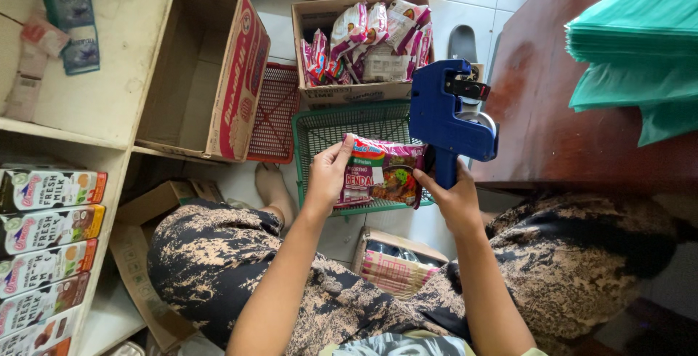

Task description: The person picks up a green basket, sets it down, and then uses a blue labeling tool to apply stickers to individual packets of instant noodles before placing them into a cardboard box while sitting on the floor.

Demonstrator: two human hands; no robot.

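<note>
Over the green plastic basket [320, 132], in front of my lap, I have a pink instant-noodle packet [380, 173] pinched at its left edge by my left hand [327, 174], thumb on top, fingers behind. My right hand [452, 194] is wrapped tight round the handle of the blue price-label gun [445, 117], its head just above the packet's right end. I judge this packet not yet labelled. The basket looks bare, while the cardboard box [349, 96] beyond holds many noodle packets [371, 40].
</note>
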